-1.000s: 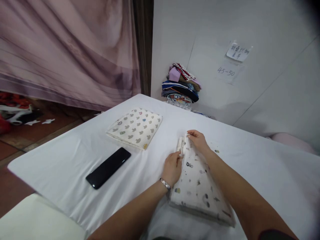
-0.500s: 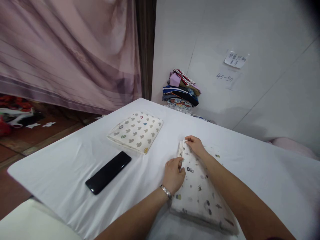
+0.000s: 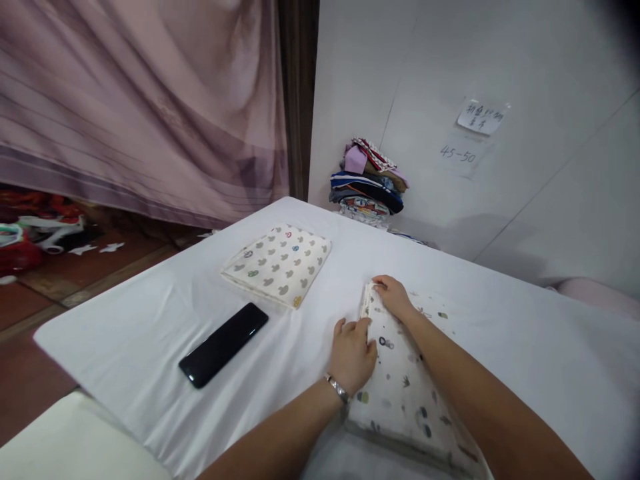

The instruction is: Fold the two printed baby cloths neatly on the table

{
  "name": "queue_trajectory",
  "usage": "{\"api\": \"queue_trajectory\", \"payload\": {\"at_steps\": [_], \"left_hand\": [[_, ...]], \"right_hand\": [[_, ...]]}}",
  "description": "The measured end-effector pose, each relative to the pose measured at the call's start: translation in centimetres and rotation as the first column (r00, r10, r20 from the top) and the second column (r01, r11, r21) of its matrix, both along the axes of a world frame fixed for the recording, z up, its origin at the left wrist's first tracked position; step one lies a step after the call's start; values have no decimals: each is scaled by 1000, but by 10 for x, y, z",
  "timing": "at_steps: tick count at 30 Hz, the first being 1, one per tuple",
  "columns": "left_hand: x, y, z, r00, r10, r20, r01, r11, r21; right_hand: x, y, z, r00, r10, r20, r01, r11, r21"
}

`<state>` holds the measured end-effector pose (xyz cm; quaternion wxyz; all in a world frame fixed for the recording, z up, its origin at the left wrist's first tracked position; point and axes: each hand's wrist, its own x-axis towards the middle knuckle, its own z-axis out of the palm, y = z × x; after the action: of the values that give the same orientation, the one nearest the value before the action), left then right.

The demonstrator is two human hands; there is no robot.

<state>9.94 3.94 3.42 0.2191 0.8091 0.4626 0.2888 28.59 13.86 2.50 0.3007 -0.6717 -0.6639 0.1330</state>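
Observation:
A folded white cloth with small cactus-like and dark prints (image 3: 400,387) lies on the white table cover near me. At its left edge rests my left hand (image 3: 352,353), with a bracelet at the wrist, its fingers curved and apart against the cloth. My right hand (image 3: 393,297) pinches the cloth's far corner between thumb and fingers. Part of the printed cloth shows beyond my right forearm. Farther left lies a second folded cloth with grey mushroom-like prints (image 3: 284,263), touched by neither hand.
A black phone (image 3: 224,345) lies left of my left hand on the white table cover (image 3: 165,320). Folded clothes (image 3: 367,180) are stacked by the wall behind the table. Paper notes (image 3: 480,119) hang on the wall, and a pink curtain (image 3: 150,100) hangs at the left.
The view has shifted slightly, moving the whole scene a little to the right. My left hand's fingers are spread a bit more; my right hand keeps its hold on the far corner.

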Motion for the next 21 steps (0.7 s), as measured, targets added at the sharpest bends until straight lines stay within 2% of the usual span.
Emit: {"api": "queue_trajectory", "payload": {"at_steps": [3,6,13,21], "left_hand": [[0,-1,0,1000,-4,-14,4,1000,15],[-1,0,-2,1000,0,-23,0,1000,22],[-3,0,-6,999,-24,-33,25,999,35],[-4,1,-2,997,-23,-73,26,999,32]], "right_hand": [[0,-2,3,982,56,183,-52,998,-29],[0,-5,9,953,54,299,-26,995,-96],[-6,-8,10,953,35,302,-13,997,-74],[-6,-11,11,948,17,319,-5,999,-40]]}}
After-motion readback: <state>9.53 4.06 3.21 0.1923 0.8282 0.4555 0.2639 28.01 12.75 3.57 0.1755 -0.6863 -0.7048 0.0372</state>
